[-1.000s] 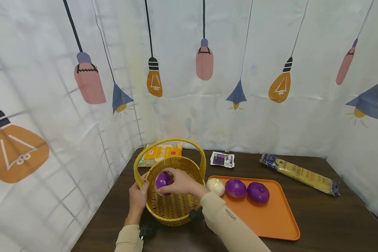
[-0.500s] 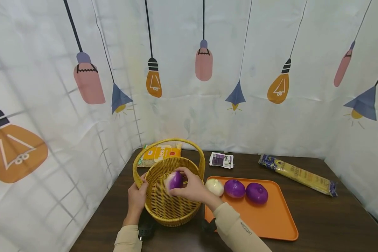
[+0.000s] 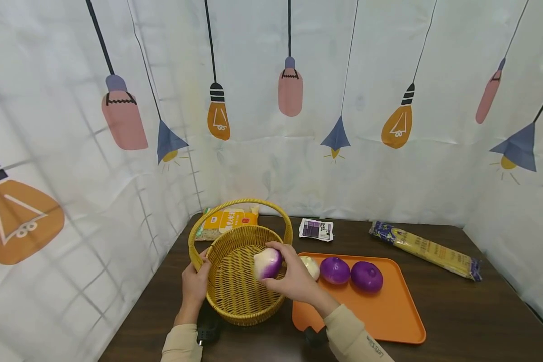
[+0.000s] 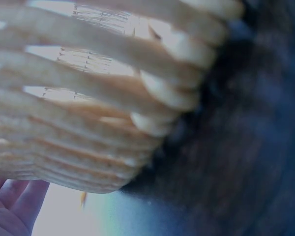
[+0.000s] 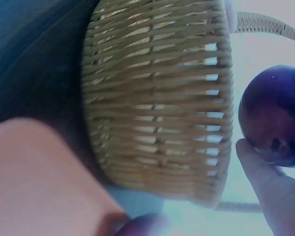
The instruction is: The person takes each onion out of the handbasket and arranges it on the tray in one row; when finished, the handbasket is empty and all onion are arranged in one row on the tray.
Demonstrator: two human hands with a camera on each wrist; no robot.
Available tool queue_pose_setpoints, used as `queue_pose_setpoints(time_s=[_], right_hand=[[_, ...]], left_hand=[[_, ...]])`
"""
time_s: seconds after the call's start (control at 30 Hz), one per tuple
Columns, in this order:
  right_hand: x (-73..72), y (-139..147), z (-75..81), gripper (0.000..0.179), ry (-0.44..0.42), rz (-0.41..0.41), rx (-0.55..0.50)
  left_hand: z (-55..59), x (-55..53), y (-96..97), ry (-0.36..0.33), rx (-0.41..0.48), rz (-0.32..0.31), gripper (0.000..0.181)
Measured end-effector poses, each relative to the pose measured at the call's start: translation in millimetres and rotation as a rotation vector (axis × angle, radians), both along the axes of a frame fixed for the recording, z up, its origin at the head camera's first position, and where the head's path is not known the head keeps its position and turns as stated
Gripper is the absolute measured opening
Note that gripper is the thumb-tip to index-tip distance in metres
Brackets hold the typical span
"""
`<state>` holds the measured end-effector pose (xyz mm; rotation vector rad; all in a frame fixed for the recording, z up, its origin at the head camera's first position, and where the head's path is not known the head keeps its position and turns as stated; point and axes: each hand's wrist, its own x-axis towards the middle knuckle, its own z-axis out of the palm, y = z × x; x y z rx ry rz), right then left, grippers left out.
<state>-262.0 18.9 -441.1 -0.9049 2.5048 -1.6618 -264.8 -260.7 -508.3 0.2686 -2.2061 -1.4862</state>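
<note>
A purple-and-white onion (image 3: 268, 263) is pinched between the thumb and fingers of my right hand (image 3: 294, 274), over the right rim of a yellow wicker basket (image 3: 244, 319). In the right wrist view the onion (image 5: 275, 115) stands above the rim, purple side toward the camera. My left hand (image 3: 194, 281) grips the basket's left rim near the foot of its arched handle; some of its fingers are hidden behind the rim. An orange tray (image 3: 371, 319) to the right bears a white onion (image 3: 311, 267), partly covered by my right hand, and two purple onions (image 3: 335, 271).
Behind the basket lies a yellow bag of grain (image 3: 233, 218). A small purple-and-white packet (image 3: 316, 230) and a long yellow noodle pack (image 3: 427, 250) lie farther back on the dark table (image 3: 470, 322). A printed curtain (image 3: 253, 166) hangs behind the table.
My right hand has carried the onion rightward from the left part of the basket to its right rim, and the onion has turned, showing more white. My left hand has kept its hold.
</note>
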Motion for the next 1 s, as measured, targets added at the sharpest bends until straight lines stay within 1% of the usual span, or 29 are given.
queue_pose_setpoints(time_s=[0.07,0.17,0.3,0.47,0.6,0.7,0.83,0.93,1.0], right_hand=[[0.1,5,-3.2,0.074,-0.013,-0.010,-0.031],[0.4,13,-8.2,0.073,-0.047,-0.016,-0.106],[2.6,25,-12.3,0.073,-0.135,0.009,-0.203],[5.0,39,-13.7,0.073,-0.182,0.035,-0.241],[6.6,54,-14.7,0.071,-0.162,0.022,-0.269],[6.2,67,-18.3,0.070,-0.109,-0.023,-0.281],[6.8,84,-20.3,0.072,-0.068,-0.076,-0.292],[8.3,95,-21.7,0.074,-0.057,-0.123,-0.262],[10.1,103,-22.8,0.074,-0.043,-0.173,-0.217]], left_hand=[[0.4,0.6,0.3,-0.001,-0.005,-0.002,0.038],[0.6,0.2,0.7,-0.001,0.002,-0.005,0.037],[-0.4,-0.4,0.7,-0.002,0.016,-0.004,0.035],[-1.7,-1.7,0.3,0.003,0.005,0.004,0.036],[-2.3,-2.3,0.0,0.006,0.000,0.002,0.037],[-1.7,-2.2,0.1,0.006,0.004,0.001,0.037],[-0.6,-1.7,0.4,0.003,0.012,-0.003,0.038],[-1.3,-1.1,0.3,0.007,0.016,-0.011,0.038],[-2.5,-1.0,0.1,0.009,0.018,-0.012,0.038]])
